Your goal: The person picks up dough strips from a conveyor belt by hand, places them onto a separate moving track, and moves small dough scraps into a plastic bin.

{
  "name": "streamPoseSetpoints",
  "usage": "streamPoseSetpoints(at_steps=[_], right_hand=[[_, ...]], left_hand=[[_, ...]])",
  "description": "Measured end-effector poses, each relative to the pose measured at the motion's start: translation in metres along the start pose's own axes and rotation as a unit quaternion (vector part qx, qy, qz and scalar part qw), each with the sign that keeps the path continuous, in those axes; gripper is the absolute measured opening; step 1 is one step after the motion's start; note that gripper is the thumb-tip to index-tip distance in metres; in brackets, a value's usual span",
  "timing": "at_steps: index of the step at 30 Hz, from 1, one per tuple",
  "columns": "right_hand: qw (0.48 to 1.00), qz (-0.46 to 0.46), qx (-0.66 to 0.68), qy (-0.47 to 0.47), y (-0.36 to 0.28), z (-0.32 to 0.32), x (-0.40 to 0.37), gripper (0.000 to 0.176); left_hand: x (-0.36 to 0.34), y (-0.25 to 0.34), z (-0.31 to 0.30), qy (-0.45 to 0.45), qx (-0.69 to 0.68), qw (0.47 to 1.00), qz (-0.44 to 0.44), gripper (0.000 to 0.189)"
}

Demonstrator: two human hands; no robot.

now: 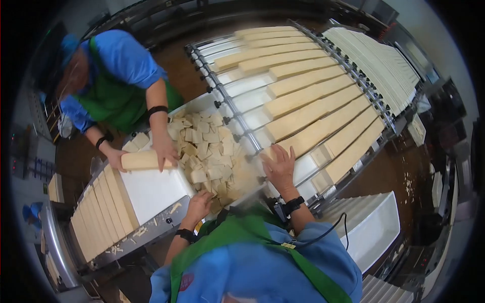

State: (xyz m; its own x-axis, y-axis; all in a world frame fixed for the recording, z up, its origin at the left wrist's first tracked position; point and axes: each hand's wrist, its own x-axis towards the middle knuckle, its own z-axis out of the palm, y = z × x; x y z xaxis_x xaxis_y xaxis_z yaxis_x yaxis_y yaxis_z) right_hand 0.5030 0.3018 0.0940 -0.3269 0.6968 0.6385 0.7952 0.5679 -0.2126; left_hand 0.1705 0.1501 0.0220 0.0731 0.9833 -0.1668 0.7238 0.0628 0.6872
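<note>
My right hand [279,164] lies against the near-left end of a long pale-yellow bar [323,126] on the slatted rack, its fingers apart and touching the bar. By the near edge of a bin of broken pale pieces [207,146] is my left hand [201,204], with its fingers curled together. Whether a piece is inside them cannot be made out. Several similar bars lie side by side on the rack's white strips. Powder or blur hides part of the bin beside my right hand.
Across the bin, a co-worker in a green apron [116,108] has both hands on a short pale block [144,160] over a white board [151,194]. More bars [101,214] lie to its left. White racks stand at the far right [374,60]. A white tub [376,235] is at right.
</note>
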Motion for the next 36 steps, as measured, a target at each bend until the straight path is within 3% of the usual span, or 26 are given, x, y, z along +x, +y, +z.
streamPoseSetpoints(at_steps=[2,5,17,23,29,30,32,33,36], right_hand=[[1.0,0.004,-0.003,0.002,0.0,0.0,0.0,0.034],[1.0,0.0,-0.002,-0.003,0.001,0.0,-0.002,0.034],[1.0,0.016,-0.003,-0.005,0.0,0.001,-0.003,0.029],[1.0,0.016,-0.021,-0.006,0.001,0.004,-0.004,0.029],[1.0,0.006,-0.02,-0.004,0.01,0.019,-0.012,0.037],[0.999,0.008,-0.027,-0.017,0.01,0.018,-0.013,0.037],[0.999,-0.006,-0.025,-0.03,0.008,0.013,-0.014,0.037],[0.999,-0.031,-0.011,-0.03,0.007,0.013,-0.013,0.037],[0.998,-0.029,-0.057,-0.019,0.005,0.014,-0.015,0.026]], left_hand=[[-0.003,-0.004,0.001,0.055,0.042,0.992,0.106,0.031],[-0.003,-0.01,0.005,0.063,0.077,0.987,0.126,0.034],[0.001,-0.008,0.001,0.007,0.112,0.989,0.094,0.031],[-0.003,-0.008,-0.001,0.047,0.066,0.988,0.134,0.031],[-0.001,-0.029,0.014,0.001,0.149,0.984,0.101,0.034],[-0.001,-0.036,0.021,0.033,0.146,0.987,0.067,0.034],[-0.001,-0.044,0.032,0.031,0.146,0.983,0.11,0.035],[-0.001,-0.04,0.028,0.053,0.144,0.984,0.091,0.035],[-0.001,-0.029,0.02,0.005,0.158,0.984,0.077,0.031]])
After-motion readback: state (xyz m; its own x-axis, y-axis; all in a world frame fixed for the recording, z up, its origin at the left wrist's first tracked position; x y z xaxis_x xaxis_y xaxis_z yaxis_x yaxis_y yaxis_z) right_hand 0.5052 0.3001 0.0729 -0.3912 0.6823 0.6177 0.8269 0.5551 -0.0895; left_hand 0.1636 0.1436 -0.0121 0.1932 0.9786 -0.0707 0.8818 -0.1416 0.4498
